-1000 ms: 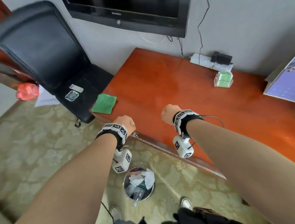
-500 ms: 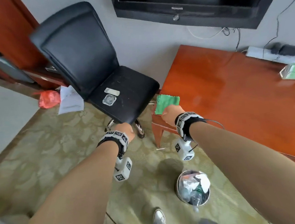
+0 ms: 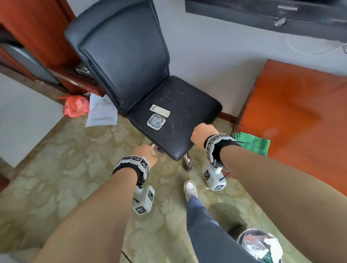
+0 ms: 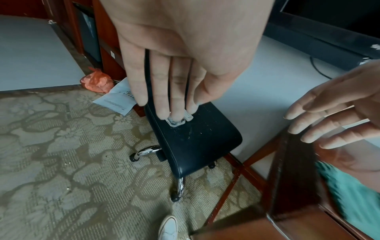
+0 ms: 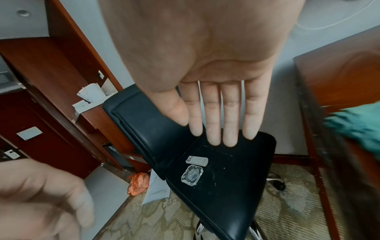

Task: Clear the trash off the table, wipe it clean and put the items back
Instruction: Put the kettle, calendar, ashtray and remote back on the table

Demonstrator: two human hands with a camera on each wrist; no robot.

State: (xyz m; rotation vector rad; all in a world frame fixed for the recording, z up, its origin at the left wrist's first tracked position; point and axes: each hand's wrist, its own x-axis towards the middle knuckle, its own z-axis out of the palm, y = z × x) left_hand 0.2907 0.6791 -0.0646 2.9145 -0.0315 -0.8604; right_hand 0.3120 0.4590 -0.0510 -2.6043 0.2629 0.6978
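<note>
A clear glass ashtray (image 3: 156, 122) and a small white remote (image 3: 159, 110) lie on the seat of a black office chair (image 3: 177, 114). In the right wrist view the ashtray (image 5: 192, 177) sits just below the remote (image 5: 196, 160). A green cloth (image 3: 252, 143) lies on the near corner of the red-brown table (image 3: 302, 121). My left hand (image 3: 145, 152) hovers near the seat's front left edge, fingers (image 4: 164, 91) straight and empty. Over the seat's front right edge my right hand (image 3: 202, 132) is held out with straight fingers (image 5: 222, 113), empty too.
A metal bin (image 3: 260, 249) full of trash stands on the carpet at the lower right, by my leg and white shoe (image 3: 190, 189). A red plastic bag (image 3: 76, 105) and a sheet of paper (image 3: 102, 113) lie on the floor left of the chair. A television (image 3: 272, 1) hangs above the table.
My view has swung left from the table to the chair. Both hands have moved from the table's edge to the front of the chair seat; the green cloth stays on the table corner.
</note>
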